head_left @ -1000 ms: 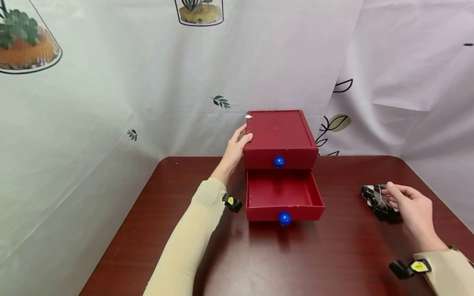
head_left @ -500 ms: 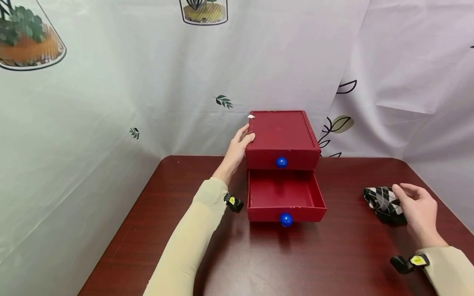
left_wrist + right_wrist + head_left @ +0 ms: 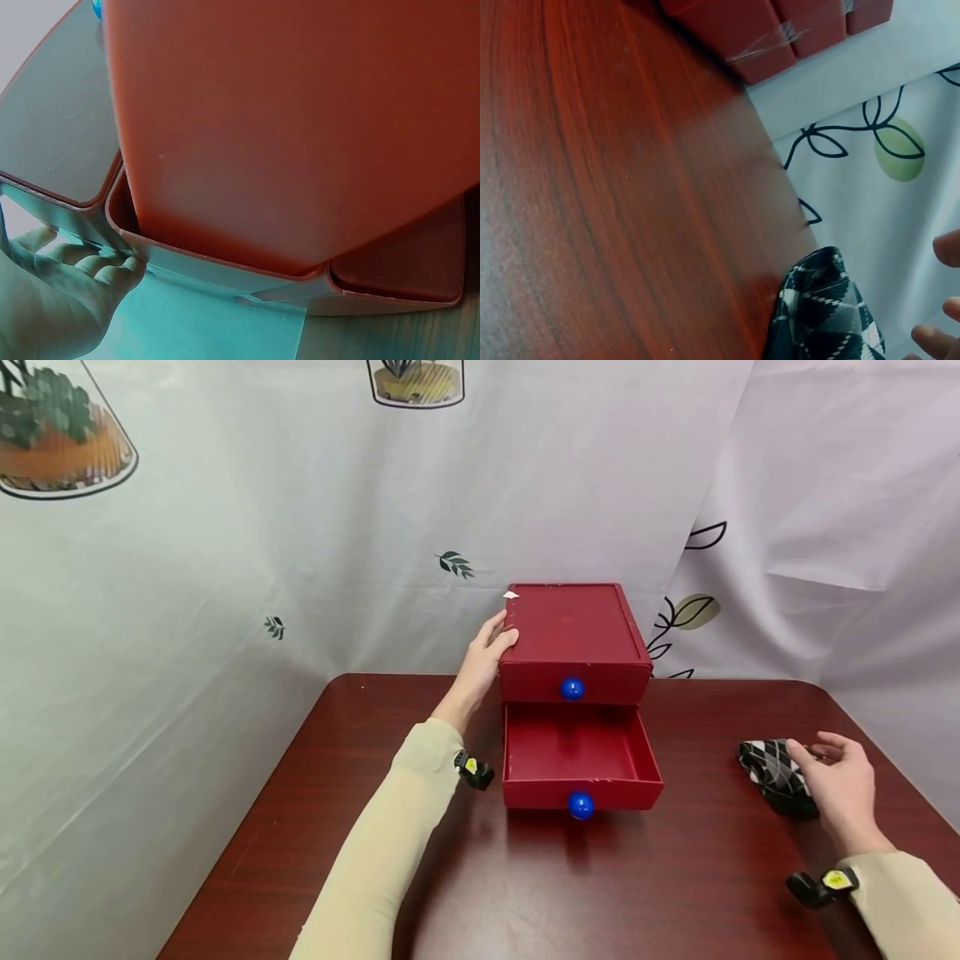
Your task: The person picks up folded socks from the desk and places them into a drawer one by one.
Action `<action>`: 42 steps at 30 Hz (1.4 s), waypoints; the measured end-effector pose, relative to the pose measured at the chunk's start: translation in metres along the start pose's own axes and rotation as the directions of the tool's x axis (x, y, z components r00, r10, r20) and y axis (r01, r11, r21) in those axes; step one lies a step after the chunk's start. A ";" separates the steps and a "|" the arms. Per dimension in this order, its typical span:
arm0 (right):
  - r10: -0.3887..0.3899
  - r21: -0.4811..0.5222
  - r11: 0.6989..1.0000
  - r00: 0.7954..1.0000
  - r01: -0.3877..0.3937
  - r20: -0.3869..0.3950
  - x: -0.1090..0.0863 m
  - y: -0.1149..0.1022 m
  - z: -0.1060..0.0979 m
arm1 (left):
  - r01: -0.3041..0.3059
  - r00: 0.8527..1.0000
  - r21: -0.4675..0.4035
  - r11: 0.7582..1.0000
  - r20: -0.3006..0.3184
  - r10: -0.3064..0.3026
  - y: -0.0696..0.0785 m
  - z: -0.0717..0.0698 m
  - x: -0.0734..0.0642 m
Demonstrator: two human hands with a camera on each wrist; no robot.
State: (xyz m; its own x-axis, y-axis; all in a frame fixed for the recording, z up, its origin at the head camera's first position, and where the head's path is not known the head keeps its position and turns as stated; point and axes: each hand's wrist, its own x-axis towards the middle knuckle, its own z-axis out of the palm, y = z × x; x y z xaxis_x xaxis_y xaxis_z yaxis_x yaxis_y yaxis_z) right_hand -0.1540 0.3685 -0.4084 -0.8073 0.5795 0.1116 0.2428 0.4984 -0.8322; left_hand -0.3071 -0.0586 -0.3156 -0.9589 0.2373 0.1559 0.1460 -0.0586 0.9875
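A red drawer chest [image 3: 573, 622] with blue ball knobs stands at the back of the table. Its upper drawer is closed, while the drawer below [image 3: 583, 793] is pulled out with nothing visible inside. My left hand [image 3: 480, 664] rests against the chest's upper left side, thumb on the top edge and fingers along the side; the left wrist view shows those fingers touching the wall. To the right lies a folded black, grey and white argyle cloth [image 3: 776, 777], perhaps socks. Beside it is my right hand [image 3: 840, 785], fingers bent loosely; the right wrist view shows fingertips [image 3: 934, 341] apart from the cloth.
The dark red wooden table [image 3: 337, 827] has rounded back corners. A pale patterned curtain [image 3: 315, 510] hangs close behind and along the sides. In the right wrist view, clear tape [image 3: 780, 45] crosses the chest's side.
My right hand has shifted slightly about the argyle cloth and stays beside it. The left hand keeps its place on the chest. The head view has turned a little.
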 end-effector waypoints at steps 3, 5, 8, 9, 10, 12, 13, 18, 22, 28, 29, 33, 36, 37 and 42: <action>-0.011 -0.050 0.999 1.000 0.012 0.020 0.002 0.002 0.001 | 0.009 1.000 0.006 1.000 0.012 -0.009 0.012 0.002 -0.008; -0.026 -0.074 0.997 0.999 0.029 0.032 0.003 0.005 0.002 | 0.016 1.000 0.019 1.000 0.012 -0.017 0.020 0.004 -0.014; -0.048 -0.119 0.991 0.997 0.054 0.052 0.004 0.009 0.002 | 0.014 1.000 0.026 1.000 0.011 -0.014 0.022 0.005 -0.016; -0.048 -0.142 0.988 0.997 0.056 0.054 0.005 0.010 0.002 | 0.016 1.000 0.022 1.000 0.012 -0.016 0.022 0.005 -0.016; -0.047 -0.162 0.985 0.997 0.056 0.058 0.005 0.012 0.002 | 0.017 1.000 0.019 1.000 0.012 -0.017 0.022 0.005 -0.016; -0.045 -0.200 0.978 0.997 0.058 0.067 0.006 0.014 0.002 | 0.018 1.000 0.012 1.000 0.016 -0.018 0.021 0.005 -0.016; -0.045 -0.214 0.975 0.996 0.060 0.074 0.006 0.016 0.002 | 0.020 1.000 0.011 1.000 0.019 -0.020 0.021 0.005 -0.017; -0.036 -0.259 0.963 0.990 0.070 0.133 0.008 0.020 0.002 | 0.015 1.000 0.023 1.000 0.023 -0.016 0.021 0.005 -0.017; -0.039 -0.275 0.957 0.981 0.092 0.191 0.010 0.020 0.003 | 0.016 1.000 0.021 1.000 0.017 -0.016 0.022 0.005 -0.018; -0.014 -0.296 0.951 0.971 0.087 0.240 0.015 0.019 0.003 | 0.009 1.000 0.020 1.000 0.014 -0.010 0.021 0.004 -0.017; -0.002 -0.299 0.951 0.969 0.079 0.249 0.016 0.019 0.002 | 0.008 1.000 0.024 1.000 0.013 -0.008 0.021 0.004 -0.017; 0.052 -0.297 0.954 0.951 0.043 0.304 0.022 0.020 -0.002 | 0.006 1.000 0.031 1.000 0.009 -0.006 0.022 0.005 -0.017; 0.051 -0.283 0.958 0.940 0.050 0.337 0.025 0.022 -0.003 | 0.006 1.000 0.030 1.000 0.009 -0.007 0.021 0.005 -0.017; 0.036 -0.273 0.960 0.937 0.064 0.346 0.026 0.022 -0.003 | 0.007 1.000 0.030 1.000 0.008 -0.007 0.021 0.005 -0.016; -0.058 -0.262 0.952 0.935 0.157 0.350 0.028 0.023 -0.001 | 0.005 1.000 0.016 1.000 0.006 -0.005 0.010 0.002 -0.007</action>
State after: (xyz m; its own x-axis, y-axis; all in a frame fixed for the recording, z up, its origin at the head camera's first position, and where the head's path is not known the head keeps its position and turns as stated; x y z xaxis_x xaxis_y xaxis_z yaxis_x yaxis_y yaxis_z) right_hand -0.1704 0.3966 -0.4245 -0.9571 0.2871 -0.0380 0.2455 0.7348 -0.6323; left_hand -0.2986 -0.0589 -0.3067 -0.9581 0.2434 0.1511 0.1452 -0.0419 0.9885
